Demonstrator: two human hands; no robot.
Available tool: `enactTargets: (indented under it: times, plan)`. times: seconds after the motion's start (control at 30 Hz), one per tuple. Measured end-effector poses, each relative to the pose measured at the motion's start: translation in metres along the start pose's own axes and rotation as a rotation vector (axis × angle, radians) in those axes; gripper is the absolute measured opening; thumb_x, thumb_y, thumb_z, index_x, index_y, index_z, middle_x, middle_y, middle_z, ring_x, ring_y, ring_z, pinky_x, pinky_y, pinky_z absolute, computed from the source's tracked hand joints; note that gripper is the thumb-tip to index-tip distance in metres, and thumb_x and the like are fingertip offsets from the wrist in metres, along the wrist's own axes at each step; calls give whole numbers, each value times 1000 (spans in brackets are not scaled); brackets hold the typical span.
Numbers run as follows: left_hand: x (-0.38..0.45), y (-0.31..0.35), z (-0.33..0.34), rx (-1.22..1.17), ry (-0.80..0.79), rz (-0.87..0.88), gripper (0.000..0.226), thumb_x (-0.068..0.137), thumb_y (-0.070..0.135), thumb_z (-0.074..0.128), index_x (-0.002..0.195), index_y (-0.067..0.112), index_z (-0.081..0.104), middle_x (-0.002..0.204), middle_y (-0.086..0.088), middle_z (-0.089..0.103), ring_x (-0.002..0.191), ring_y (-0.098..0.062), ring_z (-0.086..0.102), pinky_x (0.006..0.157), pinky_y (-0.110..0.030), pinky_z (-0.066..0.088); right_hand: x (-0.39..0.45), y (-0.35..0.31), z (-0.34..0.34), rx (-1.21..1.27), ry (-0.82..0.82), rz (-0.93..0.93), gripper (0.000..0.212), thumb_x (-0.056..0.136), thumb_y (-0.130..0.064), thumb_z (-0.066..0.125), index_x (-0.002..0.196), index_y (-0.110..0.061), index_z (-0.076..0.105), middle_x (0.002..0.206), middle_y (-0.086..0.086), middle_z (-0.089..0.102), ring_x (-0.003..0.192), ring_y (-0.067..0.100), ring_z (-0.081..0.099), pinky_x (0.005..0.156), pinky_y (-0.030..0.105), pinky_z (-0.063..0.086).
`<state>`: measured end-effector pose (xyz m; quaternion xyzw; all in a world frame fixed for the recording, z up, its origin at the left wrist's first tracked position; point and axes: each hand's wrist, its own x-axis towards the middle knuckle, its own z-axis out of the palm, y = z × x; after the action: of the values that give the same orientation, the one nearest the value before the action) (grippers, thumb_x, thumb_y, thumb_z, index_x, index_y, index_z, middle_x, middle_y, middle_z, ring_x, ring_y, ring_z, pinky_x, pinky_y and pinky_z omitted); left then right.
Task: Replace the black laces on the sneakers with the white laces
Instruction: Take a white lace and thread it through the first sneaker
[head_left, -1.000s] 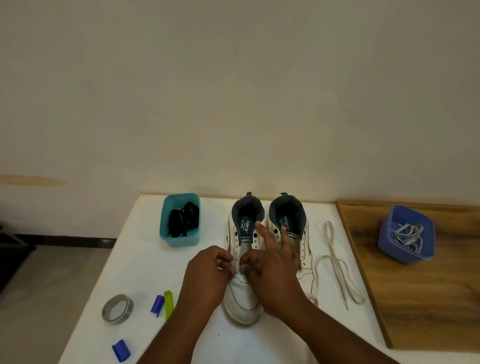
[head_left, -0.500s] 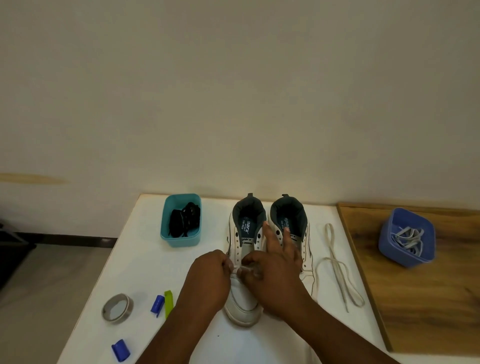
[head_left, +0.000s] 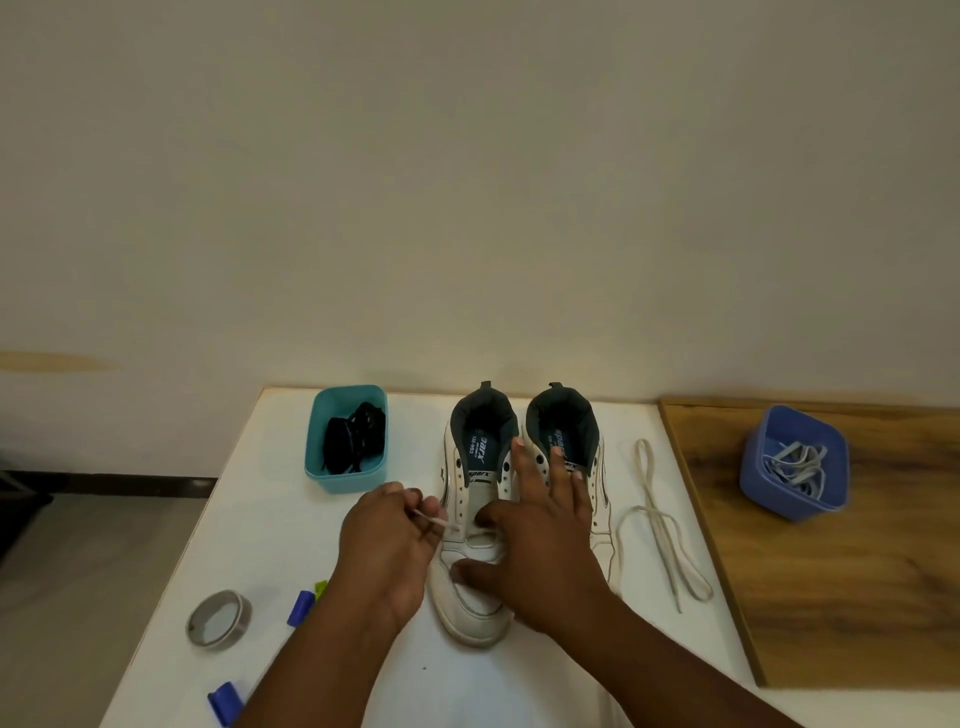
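Observation:
Two white sneakers stand side by side, toes toward me: the left sneaker (head_left: 470, 613) and the right sneaker (head_left: 563, 426). My left hand (head_left: 387, 545) pinches the end of a white lace (head_left: 434, 519) that runs into a low eyelet of the left sneaker. Over both shoes my right hand (head_left: 540, 540) lies with spread, straight fingers, thumb on the left sneaker's toe. Another white lace (head_left: 657, 519) lies loose on the table to the right. Black laces (head_left: 353, 439) sit in a teal bin (head_left: 343, 480).
A blue bin (head_left: 779, 499) holding white laces stands on a wooden board (head_left: 857, 597) at the right. A roll of tape (head_left: 218, 618), blue clips (head_left: 300, 607) (head_left: 224, 701) and a green clip (head_left: 321, 587) lie on the white table (head_left: 260, 519) at the front left.
My left hand has pulled the lace end out to the left of the shoe. My right hand has let go, opened and spread flat over the sneakers.

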<state>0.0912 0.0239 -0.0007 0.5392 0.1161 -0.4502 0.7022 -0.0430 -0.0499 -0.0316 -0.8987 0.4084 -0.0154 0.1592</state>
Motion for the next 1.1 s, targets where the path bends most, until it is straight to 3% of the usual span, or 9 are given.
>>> enactTargets:
  times: [0.17,0.27,0.33,0.43,0.6,0.73,0.8,0.87,1.1]
  plan:
    - [3,17,-6,-135,70,151,15,103,9,43,96,15,54,69,1,49,47,-7,36,47,-23,33,1,-1,-3,-17,-16,6,67,67,-86,59,115,-40,70,168,-8,-21,153,31,-25,123,55,-10]
    - [-6,24,-7,613,108,743,12,102,33,53,97,26,61,76,6,59,58,-7,52,55,-25,42,1,0,-4,-17,-9,4,67,68,-85,60,115,-39,70,168,-8,-20,153,30,-24,123,55,-11]
    - [-8,21,-9,1084,19,921,16,95,49,59,97,33,58,79,12,61,71,-2,59,62,-20,44,1,0,-4,-19,1,5,66,68,-85,60,114,-39,70,168,-7,-20,153,29,-24,123,55,-11]
    - [2,-1,-18,1602,-99,662,32,87,66,59,97,36,59,80,12,64,76,-3,59,66,-22,45,0,1,-1,-19,37,4,64,68,-85,55,110,-39,71,169,-6,-18,154,30,-22,123,54,-10]
    - [12,-4,-20,1682,-111,669,32,94,53,58,79,26,61,78,6,62,76,-10,58,69,-26,44,0,1,-1,-25,14,1,67,68,-85,59,116,-40,69,168,-5,-20,153,30,-24,122,51,-15]
    - [-9,28,-16,1106,227,959,52,94,50,62,57,16,46,53,1,46,51,-16,44,52,-29,35,1,1,-3,-20,-9,12,68,68,-85,61,120,-41,67,169,-4,-19,154,30,-22,122,51,-14]
    - [-17,39,-17,662,330,939,54,95,41,65,57,14,38,53,-1,38,51,-17,35,53,-29,32,1,1,-4,-11,-9,11,66,69,-83,63,119,-40,67,169,-5,-18,154,30,-22,122,51,-14]
    - [-12,36,-15,543,271,841,47,94,34,68,63,10,42,59,-7,43,55,-17,38,58,-30,36,3,3,-4,-7,3,10,63,69,-81,63,116,-39,67,169,-5,-17,153,30,-23,122,51,-13]
    - [6,-17,-24,1511,-215,447,38,91,51,64,111,27,43,93,7,62,80,-8,59,62,-22,40,2,4,4,-31,37,8,62,73,-82,56,119,-42,68,169,-3,-17,154,31,-22,122,51,-14]
